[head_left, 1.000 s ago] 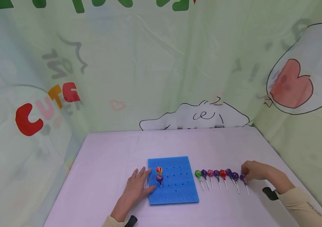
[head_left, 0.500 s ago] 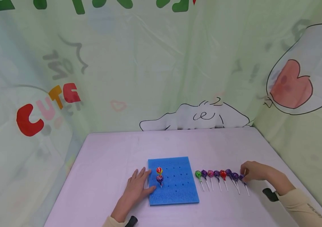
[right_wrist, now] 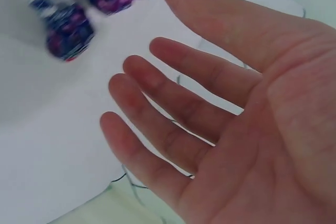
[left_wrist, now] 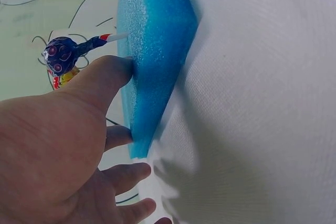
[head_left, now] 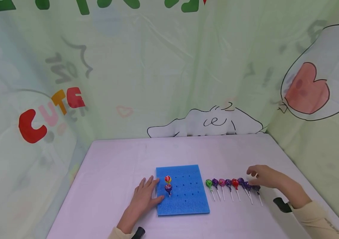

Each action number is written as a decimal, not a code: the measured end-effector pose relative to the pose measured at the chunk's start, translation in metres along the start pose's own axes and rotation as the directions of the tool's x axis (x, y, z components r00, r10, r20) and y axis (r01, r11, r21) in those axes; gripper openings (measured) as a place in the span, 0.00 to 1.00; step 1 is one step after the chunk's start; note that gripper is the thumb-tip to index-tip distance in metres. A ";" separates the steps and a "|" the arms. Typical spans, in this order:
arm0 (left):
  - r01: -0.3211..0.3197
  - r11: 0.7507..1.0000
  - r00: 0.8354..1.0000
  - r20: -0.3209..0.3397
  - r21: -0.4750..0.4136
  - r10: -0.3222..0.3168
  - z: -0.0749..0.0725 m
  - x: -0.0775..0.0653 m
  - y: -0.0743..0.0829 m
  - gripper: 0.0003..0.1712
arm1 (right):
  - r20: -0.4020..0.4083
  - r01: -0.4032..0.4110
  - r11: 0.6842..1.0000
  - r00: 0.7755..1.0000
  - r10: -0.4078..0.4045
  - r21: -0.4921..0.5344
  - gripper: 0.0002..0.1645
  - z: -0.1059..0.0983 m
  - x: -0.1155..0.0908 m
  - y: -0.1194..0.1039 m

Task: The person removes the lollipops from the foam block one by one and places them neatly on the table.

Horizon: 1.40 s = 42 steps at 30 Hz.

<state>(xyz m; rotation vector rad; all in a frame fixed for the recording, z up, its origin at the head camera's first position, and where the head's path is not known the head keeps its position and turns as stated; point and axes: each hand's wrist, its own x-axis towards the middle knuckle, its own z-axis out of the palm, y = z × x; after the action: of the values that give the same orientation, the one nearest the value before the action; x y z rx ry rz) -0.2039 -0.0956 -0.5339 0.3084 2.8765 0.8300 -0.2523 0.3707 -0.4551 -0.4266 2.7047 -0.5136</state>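
My left hand [head_left: 144, 198] rests at the left edge of the blue foam board [head_left: 184, 207], thumb and forefinger touching it, fingers spread. Two wrapped lollipops stand with their sticks in the foam: a red-and-yellow lollipop [head_left: 168, 179] and, nearer me, a purple lollipop [left_wrist: 60, 56]. My right hand [head_left: 266, 176] hovers over the right end of a row of lollipops with its fingers apart and holding nothing. Under it lie dark purple lollipops, including the rightmost purple lollipop [right_wrist: 70, 31]; the hand partly covers them in the head view.
The row on the white table [head_left: 121, 159] also has a green lollipop [head_left: 209, 183], a pink lollipop [head_left: 222, 183], a red lollipop [head_left: 235, 183] and several purple ones, sticks toward me. Small holes dot the board. A printed curtain [head_left: 169, 73] stands behind the table.
My right hand has let go of the rightmost purple lollipop, risen slightly and shifted left, its fingers opening. That lollipop stays on the table. My left hand has not moved.
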 end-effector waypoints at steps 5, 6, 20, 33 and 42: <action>0.005 1.000 1.000 0.003 -0.002 -0.005 0.002 0.001 -0.002 0.42 | -0.076 0.026 0.999 0.997 -0.028 -0.031 0.22 0.003 0.001 -0.017; 0.004 1.000 1.000 0.002 0.000 -0.004 0.002 0.002 -0.003 0.42 | -0.095 0.031 0.999 0.995 -0.035 -0.041 0.22 0.005 0.001 -0.020; -0.005 1.000 1.000 -0.001 0.001 0.005 -0.001 -0.001 0.000 0.42 | -0.272 0.068 0.995 0.958 -0.086 -0.075 0.28 0.030 0.015 -0.065; -0.006 1.000 1.000 0.002 0.004 0.006 0.001 0.003 -0.002 0.43 | -0.370 0.160 0.985 0.913 -0.173 -0.065 0.29 0.051 0.031 -0.103; -0.010 1.000 1.000 -0.004 0.002 0.010 0.000 0.001 -0.002 0.42 | -0.439 0.242 0.966 0.861 -0.257 -0.091 0.30 0.071 0.043 -0.130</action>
<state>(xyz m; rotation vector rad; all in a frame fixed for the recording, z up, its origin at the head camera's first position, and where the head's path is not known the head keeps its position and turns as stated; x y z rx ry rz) -0.2052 -0.0965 -0.5350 0.3214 2.8817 0.8301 -0.2334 0.2190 -0.4772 -0.7601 3.1210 -0.7162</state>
